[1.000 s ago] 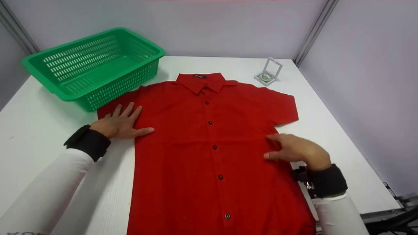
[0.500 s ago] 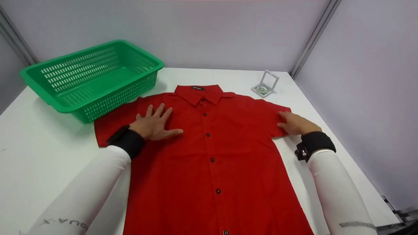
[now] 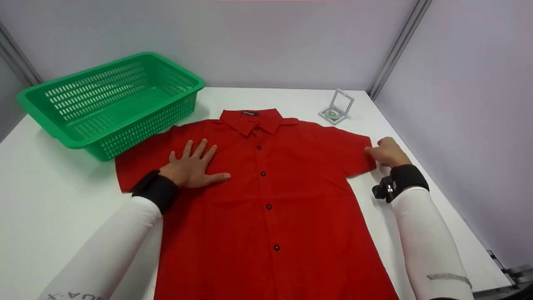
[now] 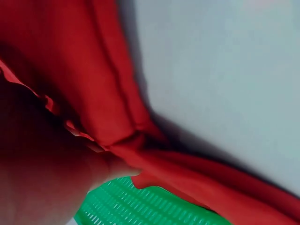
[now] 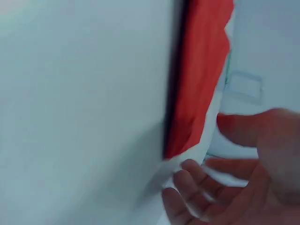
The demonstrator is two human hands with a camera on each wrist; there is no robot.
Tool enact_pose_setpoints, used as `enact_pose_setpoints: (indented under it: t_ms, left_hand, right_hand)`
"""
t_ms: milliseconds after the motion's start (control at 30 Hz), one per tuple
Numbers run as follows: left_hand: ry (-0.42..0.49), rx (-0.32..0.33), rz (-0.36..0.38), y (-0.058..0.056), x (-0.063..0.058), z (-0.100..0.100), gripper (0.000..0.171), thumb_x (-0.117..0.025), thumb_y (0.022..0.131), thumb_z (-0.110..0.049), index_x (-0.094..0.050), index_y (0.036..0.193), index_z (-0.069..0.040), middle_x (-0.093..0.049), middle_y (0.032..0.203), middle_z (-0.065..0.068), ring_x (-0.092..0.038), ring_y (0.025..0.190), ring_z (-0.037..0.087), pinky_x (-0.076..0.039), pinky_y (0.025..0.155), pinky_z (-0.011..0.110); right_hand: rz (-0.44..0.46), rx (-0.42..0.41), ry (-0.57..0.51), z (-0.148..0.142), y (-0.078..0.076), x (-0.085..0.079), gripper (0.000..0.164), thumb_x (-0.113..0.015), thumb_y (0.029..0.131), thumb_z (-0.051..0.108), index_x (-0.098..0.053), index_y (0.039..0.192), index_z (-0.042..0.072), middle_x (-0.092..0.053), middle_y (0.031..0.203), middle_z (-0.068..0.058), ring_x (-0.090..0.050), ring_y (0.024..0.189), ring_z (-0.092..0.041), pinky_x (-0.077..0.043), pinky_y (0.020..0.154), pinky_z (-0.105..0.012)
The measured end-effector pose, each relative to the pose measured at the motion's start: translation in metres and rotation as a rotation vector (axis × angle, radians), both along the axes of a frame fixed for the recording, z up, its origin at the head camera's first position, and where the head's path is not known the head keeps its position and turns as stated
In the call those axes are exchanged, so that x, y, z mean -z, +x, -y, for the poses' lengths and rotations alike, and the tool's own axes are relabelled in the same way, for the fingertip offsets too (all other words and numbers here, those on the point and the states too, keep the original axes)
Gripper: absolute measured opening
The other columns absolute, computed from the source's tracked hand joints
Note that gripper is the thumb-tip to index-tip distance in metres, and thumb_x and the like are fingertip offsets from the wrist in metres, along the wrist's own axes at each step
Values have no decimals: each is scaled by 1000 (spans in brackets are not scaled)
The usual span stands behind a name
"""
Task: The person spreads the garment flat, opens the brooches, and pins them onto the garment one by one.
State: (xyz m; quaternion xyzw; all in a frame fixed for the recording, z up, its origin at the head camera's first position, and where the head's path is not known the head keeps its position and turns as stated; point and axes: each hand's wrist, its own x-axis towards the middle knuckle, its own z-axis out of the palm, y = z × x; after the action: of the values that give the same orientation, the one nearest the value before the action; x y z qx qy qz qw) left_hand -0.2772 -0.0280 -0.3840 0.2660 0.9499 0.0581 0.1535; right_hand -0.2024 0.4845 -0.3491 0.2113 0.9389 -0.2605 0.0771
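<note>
A red short-sleeved button-up shirt (image 3: 308, 183) lies face up on the white table, its collar (image 3: 250, 121) toward the back wall. Spread fingers of my left hand (image 3: 189, 170) rest on the chest at the left, below the shoulder. At the hem of the right-hand sleeve (image 3: 356, 154) is my right hand (image 3: 389, 152), thumb toward the cloth. In the right wrist view that hand (image 5: 234, 187) has thumb and fingers apart beside the sleeve end (image 5: 197, 93), with nothing gripped. Red cloth folds (image 4: 70, 56) and part of the dark left hand (image 4: 42, 192) fill much of the left wrist view.
A green plastic basket (image 3: 145, 121) stands at the back left, close against the left-hand sleeve. Near the back right sits a small clear case (image 3: 334, 112), lid raised, with a round greenish item inside. Walls bound the table at the back and right.
My left hand has moved right from the side of the shirt onto its chest. My right hand has gone from the shirt's side up past the sleeve to its hem.
</note>
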Motion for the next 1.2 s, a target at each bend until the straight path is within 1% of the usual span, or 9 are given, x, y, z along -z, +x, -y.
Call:
enact_pose_setpoints:
  t_ms: [133, 200, 433, 600, 700, 900, 1067, 1133, 1200]
  left_hand:
    - [-4, -5, 6, -1, 1, 0, 103, -38, 86, -80, -4, 159, -17, 4, 166, 18, 6, 150, 51, -5, 110, 79]
    - [-5, -2, 16, 0, 1, -1, 103, -38, 86, -80, -3, 159, -17, 5, 166, 18, 7, 150, 51, -4, 111, 78]
    - [-4, -14, 42, 0, 3, 1, 105, -38, 85, -81, -1, 159, -18, 7, 166, 17, 9, 150, 51, -2, 110, 78]
    - [-4, -14, 31, -1, 0, 0, 103, -38, 86, -80, -2, 159, -18, 6, 167, 17, 9, 150, 50, -3, 111, 78]
    - [1, -12, 24, 0, 1, 0, 102, -38, 86, -80, -3, 159, -18, 5, 167, 16, 8, 150, 50, -3, 111, 78]
    - [2, -12, 26, -1, 1, 0, 103, -39, 85, -80, -2, 159, -18, 6, 166, 17, 8, 150, 51, -2, 110, 79]
    - [-4, -10, 32, -2, 3, -1, 104, -38, 85, -81, -1, 159, -18, 6, 166, 17, 8, 150, 51, -2, 111, 78]
    - [-6, -11, 31, -1, 3, 0, 104, -38, 85, -81, -1, 159, -18, 6, 167, 16, 8, 150, 51, -2, 111, 78]
    - [-5, -12, 32, -1, 3, 0, 104, -38, 85, -81, -1, 159, -18, 6, 167, 16, 8, 150, 50, -2, 111, 78]
  right_hand:
    - [-17, 186, -209, 5, -4, 3, 25, -61, 92, 29, -52, 88, 7, -50, 66, 3, -51, 72, -16, -48, 69, -27]
    - [-33, 238, -251, 6, -4, 5, 21, -64, 91, 28, -54, 86, 10, -49, 64, 7, -49, 71, -13, -44, 67, -24]
    - [-93, 278, -453, 9, -6, -1, 20, -60, 94, 28, -53, 103, 12, -56, 83, 6, -55, 80, -14, -45, 75, -28]
    - [-165, 346, -625, 5, -14, -8, 60, -67, 92, 23, -40, 144, 8, -59, 89, 7, -64, 76, -7, -55, 73, -24]
    - [-273, 370, -566, 2, -18, -4, 75, -67, 91, 15, -26, 152, 6, -55, 97, 2, -63, 71, -3, -56, 68, -20]
    - [-381, 256, -152, -6, -15, 19, 60, -65, 91, 13, -39, 144, -3, -59, 107, -15, -58, 78, -11, -49, 70, -20]
    - [-287, 203, -65, -10, -9, 17, 65, -61, 94, 22, -36, 143, -11, -55, 127, -34, -58, 108, -37, -49, 94, -42]
    - [-200, 191, -117, -12, -8, 10, 71, -62, 93, 24, -30, 144, -14, -50, 132, -34, -59, 104, -34, -51, 92, -40]
    - [-135, 174, -161, -16, -7, 7, 74, -65, 91, 20, -28, 144, -16, -50, 127, -31, -60, 89, -24, -54, 80, -31]
